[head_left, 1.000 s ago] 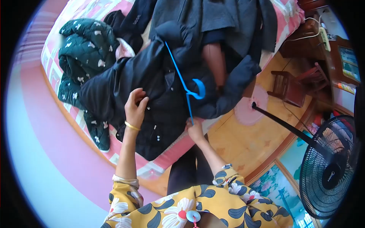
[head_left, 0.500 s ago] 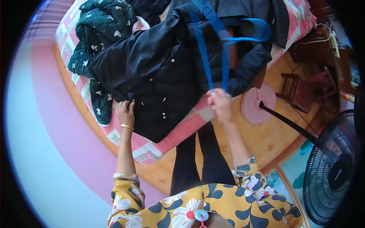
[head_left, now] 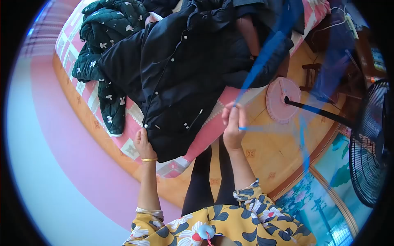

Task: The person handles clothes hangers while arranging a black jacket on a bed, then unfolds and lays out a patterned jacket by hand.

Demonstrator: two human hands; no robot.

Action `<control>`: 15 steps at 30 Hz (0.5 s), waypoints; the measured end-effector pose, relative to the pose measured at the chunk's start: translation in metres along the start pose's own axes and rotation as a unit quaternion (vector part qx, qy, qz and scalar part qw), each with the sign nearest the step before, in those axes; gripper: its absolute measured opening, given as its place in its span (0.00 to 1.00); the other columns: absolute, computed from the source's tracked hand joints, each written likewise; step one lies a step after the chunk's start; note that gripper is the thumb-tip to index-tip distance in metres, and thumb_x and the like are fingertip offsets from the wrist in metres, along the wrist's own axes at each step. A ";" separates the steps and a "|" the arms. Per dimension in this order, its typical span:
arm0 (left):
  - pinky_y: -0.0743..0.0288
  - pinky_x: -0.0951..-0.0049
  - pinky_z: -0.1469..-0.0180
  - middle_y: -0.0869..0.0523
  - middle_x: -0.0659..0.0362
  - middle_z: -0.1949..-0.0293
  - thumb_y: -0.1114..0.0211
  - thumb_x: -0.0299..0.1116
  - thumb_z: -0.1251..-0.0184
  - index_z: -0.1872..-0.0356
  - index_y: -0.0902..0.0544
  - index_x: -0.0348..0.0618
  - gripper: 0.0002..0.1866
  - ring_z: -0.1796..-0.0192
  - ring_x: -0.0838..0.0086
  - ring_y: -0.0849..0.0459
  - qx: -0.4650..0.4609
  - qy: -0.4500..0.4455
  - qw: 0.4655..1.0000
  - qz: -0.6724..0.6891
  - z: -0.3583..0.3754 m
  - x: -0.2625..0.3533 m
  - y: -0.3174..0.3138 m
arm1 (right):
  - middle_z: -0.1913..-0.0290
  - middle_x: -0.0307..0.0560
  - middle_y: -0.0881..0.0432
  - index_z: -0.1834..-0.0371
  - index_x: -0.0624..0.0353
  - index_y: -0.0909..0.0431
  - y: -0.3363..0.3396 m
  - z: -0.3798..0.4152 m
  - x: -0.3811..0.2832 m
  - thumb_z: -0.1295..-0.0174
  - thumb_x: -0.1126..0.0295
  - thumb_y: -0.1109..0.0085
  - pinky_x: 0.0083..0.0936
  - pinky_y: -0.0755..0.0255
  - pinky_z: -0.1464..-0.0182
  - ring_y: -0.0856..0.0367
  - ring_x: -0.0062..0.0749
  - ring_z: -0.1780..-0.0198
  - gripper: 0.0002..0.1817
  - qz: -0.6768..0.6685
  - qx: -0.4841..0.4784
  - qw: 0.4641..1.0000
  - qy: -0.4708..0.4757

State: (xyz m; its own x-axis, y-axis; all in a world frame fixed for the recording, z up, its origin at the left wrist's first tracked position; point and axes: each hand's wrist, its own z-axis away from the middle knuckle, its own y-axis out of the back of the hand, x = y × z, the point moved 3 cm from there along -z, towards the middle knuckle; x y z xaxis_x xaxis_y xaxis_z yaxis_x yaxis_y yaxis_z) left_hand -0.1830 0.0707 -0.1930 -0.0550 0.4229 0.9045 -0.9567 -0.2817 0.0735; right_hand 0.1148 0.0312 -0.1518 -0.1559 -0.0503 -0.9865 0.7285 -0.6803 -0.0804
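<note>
- Left grip (head_left: 143, 144): clamped on the hem corner of the black jacket (head_left: 180, 84).
- Black jacket: spread on the bed (head_left: 215, 133), hem just inside the near corner.
- Right grip (head_left: 234, 125): closed on the blue hanger (head_left: 259, 65), blurred, beyond the bed edge.
- Clearance: open floor (head_left: 258, 153) between bed and fan (head_left: 365, 172).

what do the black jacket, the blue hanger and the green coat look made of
Black jacket: probably smooth synthetic cloth with a soft sheen, judging by light along its creases.
Blue hanger: perhaps plastic, from its even colour, but motion blur hides its finish.
Green coat: likely quilted fabric, matte, its surface puffed and puckered.
</note>
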 end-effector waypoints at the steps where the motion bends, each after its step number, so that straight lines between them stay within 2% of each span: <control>1: 0.32 0.84 0.65 0.22 0.68 0.73 0.45 0.33 0.31 0.71 0.21 0.41 0.10 0.70 0.87 0.28 0.006 -0.003 1.000 0.010 0.002 -0.010 0.005 | 0.80 0.37 0.31 0.66 0.61 0.28 -0.007 0.012 0.018 0.31 0.69 0.59 0.16 0.41 0.78 0.35 0.16 0.80 0.10 0.002 0.003 1.000 0.005; 3: 0.32 0.84 0.66 0.22 0.68 0.73 0.46 0.31 0.31 0.71 0.21 0.41 0.10 0.70 0.87 0.28 0.006 -0.009 0.999 0.030 0.009 -0.013 0.001 | 0.80 0.37 0.31 0.66 0.61 0.28 -0.023 0.035 0.088 0.31 0.70 0.61 0.14 0.42 0.78 0.36 0.15 0.80 0.11 0.070 -0.034 0.996 -0.041; 4: 0.31 0.84 0.66 0.22 0.68 0.72 0.46 0.32 0.31 0.71 0.21 0.41 0.10 0.70 0.86 0.27 0.008 0.012 1.000 0.020 0.016 -0.010 -0.002 | 0.80 0.37 0.31 0.66 0.61 0.28 -0.017 0.048 0.105 0.31 0.70 0.61 0.14 0.42 0.78 0.36 0.15 0.80 0.11 0.071 -0.033 0.996 -0.034; 6: 0.31 0.83 0.66 0.21 0.68 0.72 0.45 0.32 0.31 0.71 0.21 0.40 0.10 0.70 0.86 0.26 0.004 0.024 1.000 0.010 0.012 -0.009 -0.004 | 0.79 0.37 0.31 0.66 0.61 0.29 -0.013 0.071 0.134 0.31 0.70 0.62 0.15 0.42 0.78 0.36 0.16 0.80 0.11 0.160 -0.095 0.958 -0.220; 7: 0.30 0.83 0.65 0.21 0.67 0.72 0.45 0.33 0.31 0.70 0.21 0.40 0.10 0.69 0.85 0.25 -0.002 0.026 0.999 0.025 0.012 -0.017 0.004 | 0.79 0.37 0.31 0.66 0.61 0.29 -0.014 0.072 0.114 0.31 0.70 0.62 0.15 0.42 0.78 0.36 0.16 0.80 0.11 0.161 -0.098 0.957 -0.222; 9: 0.28 0.81 0.62 0.19 0.65 0.70 0.44 0.34 0.31 0.69 0.20 0.40 0.10 0.68 0.83 0.24 -0.021 0.041 0.998 0.042 0.018 -0.036 0.021 | 0.81 0.38 0.31 0.68 0.61 0.28 -0.015 0.071 0.021 0.32 0.70 0.61 0.19 0.40 0.77 0.35 0.20 0.81 0.12 -0.034 -0.047 0.992 -0.110; 10: 0.28 0.81 0.62 0.19 0.65 0.70 0.44 0.34 0.31 0.69 0.20 0.40 0.10 0.68 0.83 0.24 -0.022 0.040 0.998 0.042 0.018 -0.043 0.021 | 0.83 0.38 0.32 0.70 0.61 0.28 -0.015 0.072 -0.002 0.32 0.70 0.60 0.21 0.39 0.78 0.36 0.22 0.82 0.12 0.015 0.007 1.000 -0.021; 11: 0.28 0.81 0.63 0.19 0.65 0.70 0.44 0.34 0.31 0.69 0.20 0.40 0.10 0.68 0.83 0.23 -0.017 0.047 0.997 0.055 0.020 -0.049 0.022 | 0.83 0.38 0.32 0.70 0.61 0.28 -0.021 0.082 0.022 0.32 0.70 0.60 0.21 0.39 0.78 0.36 0.22 0.82 0.12 0.015 0.008 1.000 -0.021; 13: 0.28 0.81 0.63 0.19 0.65 0.70 0.44 0.35 0.31 0.69 0.20 0.40 0.10 0.68 0.83 0.23 -0.015 0.049 0.996 0.073 0.026 -0.051 0.017 | 0.83 0.38 0.32 0.71 0.61 0.27 -0.035 0.103 0.118 0.32 0.70 0.60 0.20 0.40 0.78 0.35 0.21 0.83 0.13 0.065 -0.057 0.993 -0.086; 14: 0.27 0.81 0.63 0.19 0.65 0.70 0.44 0.34 0.31 0.69 0.20 0.40 0.10 0.69 0.82 0.23 -0.020 0.054 0.998 0.037 0.031 -0.048 0.015 | 0.83 0.38 0.32 0.71 0.61 0.27 -0.030 0.118 0.152 0.32 0.70 0.58 0.19 0.39 0.78 0.34 0.20 0.82 0.12 0.139 -0.128 0.949 -0.253; 15: 0.27 0.81 0.63 0.18 0.64 0.70 0.45 0.34 0.31 0.69 0.20 0.40 0.10 0.69 0.82 0.23 -0.028 0.055 0.998 -0.002 0.029 -0.045 0.014 | 0.83 0.38 0.32 0.71 0.61 0.27 -0.029 0.121 0.146 0.32 0.70 0.58 0.19 0.39 0.78 0.34 0.20 0.82 0.12 0.135 -0.126 0.951 -0.249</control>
State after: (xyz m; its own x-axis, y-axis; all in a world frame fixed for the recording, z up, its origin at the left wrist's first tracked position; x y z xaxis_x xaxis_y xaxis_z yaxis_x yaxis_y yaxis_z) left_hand -0.1853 0.0227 -0.2206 -0.0798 0.5158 0.8530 -0.9710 -0.2336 0.0503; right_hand -0.0099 -0.0444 -0.2759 -0.1914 -0.5807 -0.7913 0.9140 -0.3993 0.0719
